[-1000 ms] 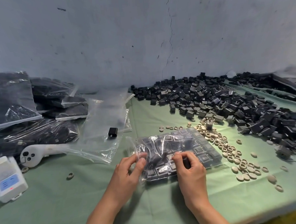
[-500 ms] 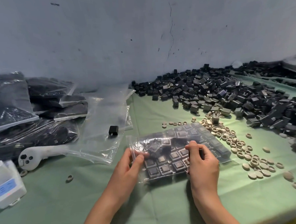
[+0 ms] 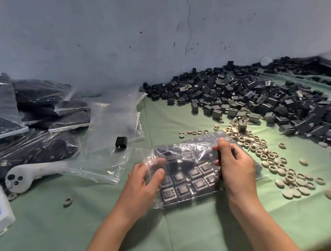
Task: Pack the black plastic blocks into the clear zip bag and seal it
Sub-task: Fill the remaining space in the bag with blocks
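A crinkled clear zip bag (image 3: pixel 193 154) lay on the green tablecloth (image 3: pixel 185 231), black plastic blocks (image 3: pixel 185 183) in rows inside. The left hand (image 3: pixel 142 184) pinched its left edge; the right hand (image 3: pixel 237 169) gripped it, perhaps around a block.

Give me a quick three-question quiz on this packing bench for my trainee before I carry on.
1. True or false: the zip bag held by the left hand and right hand already contains black blocks.
2. Fill in: the loose block pile lies on the person's ____ side.
3. The lone black block lies: A on the empty clear bags; B inside the zip bag; C on the loose block pile.
Key: 1 true; 2 right; 3 A.
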Action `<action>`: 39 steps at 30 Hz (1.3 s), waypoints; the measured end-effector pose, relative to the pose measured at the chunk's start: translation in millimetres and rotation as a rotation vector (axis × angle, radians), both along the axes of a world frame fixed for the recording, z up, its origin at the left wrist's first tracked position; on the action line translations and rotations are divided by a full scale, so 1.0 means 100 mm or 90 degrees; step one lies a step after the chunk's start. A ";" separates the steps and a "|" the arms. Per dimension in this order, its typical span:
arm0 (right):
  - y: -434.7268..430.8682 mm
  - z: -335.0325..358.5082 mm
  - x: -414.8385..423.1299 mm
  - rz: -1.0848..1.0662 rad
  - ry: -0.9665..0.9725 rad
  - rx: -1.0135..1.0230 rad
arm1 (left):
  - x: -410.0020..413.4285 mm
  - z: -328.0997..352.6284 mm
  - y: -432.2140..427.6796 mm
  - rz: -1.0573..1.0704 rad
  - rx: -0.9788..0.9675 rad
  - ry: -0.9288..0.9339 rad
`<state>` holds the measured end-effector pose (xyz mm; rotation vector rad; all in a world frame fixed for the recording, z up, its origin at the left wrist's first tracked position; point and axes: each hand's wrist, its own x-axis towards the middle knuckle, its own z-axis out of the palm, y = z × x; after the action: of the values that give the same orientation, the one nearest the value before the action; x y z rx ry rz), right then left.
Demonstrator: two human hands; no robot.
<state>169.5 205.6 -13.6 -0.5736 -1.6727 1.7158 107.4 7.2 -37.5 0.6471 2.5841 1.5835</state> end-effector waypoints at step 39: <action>-0.15 0.05 -0.14 0.119 -0.049 0.352 | -0.14 0.02 -0.27 0.253 0.101 0.073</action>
<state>155.4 190.2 -8.8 -0.2261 -2.1965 1.2687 93.1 -19.8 -35.3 0.2420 2.8263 1.9287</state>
